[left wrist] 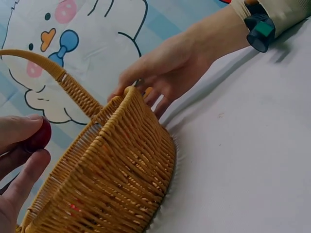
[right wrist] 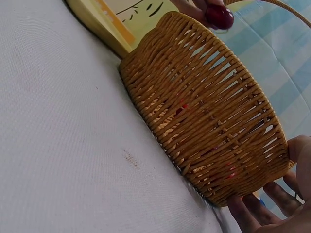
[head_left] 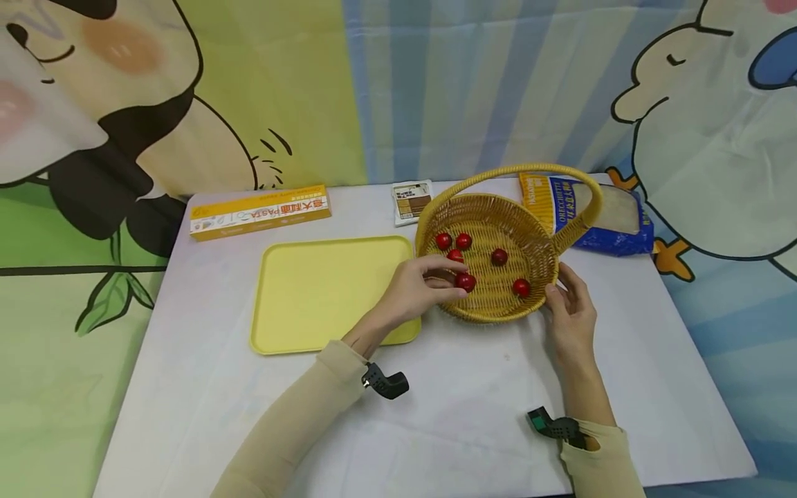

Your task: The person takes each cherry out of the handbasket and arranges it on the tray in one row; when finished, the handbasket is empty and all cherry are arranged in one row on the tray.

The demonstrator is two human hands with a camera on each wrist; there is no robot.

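Observation:
My left hand [head_left: 417, 287] pinches a shiny dark red cherry [head_left: 465, 281] between thumb and fingers, over the left side of the wicker basket [head_left: 479, 318]. In the left wrist view the cherry [left wrist: 40, 137] shows at the fingertips, above the rim. Several more cherries, one a cherry [head_left: 499, 256] near the middle, lie spread on the woven basket floor. At the basket's right side, below the foot of its arched handle [head_left: 582, 225], my right hand [head_left: 571, 315] grips the rim. Its thumb is on the rim and its fingers go round the outer wall in the right wrist view.
A yellow tray [head_left: 330, 290] lies left of the basket, partly under my left wrist. Behind stand an orange-and-white pasta box [head_left: 260, 212], a small packet [head_left: 411, 202] and a blue-and-yellow pasta bag [head_left: 613, 232]. A cartoon-printed cloth [head_left: 436, 83] hangs behind the white table.

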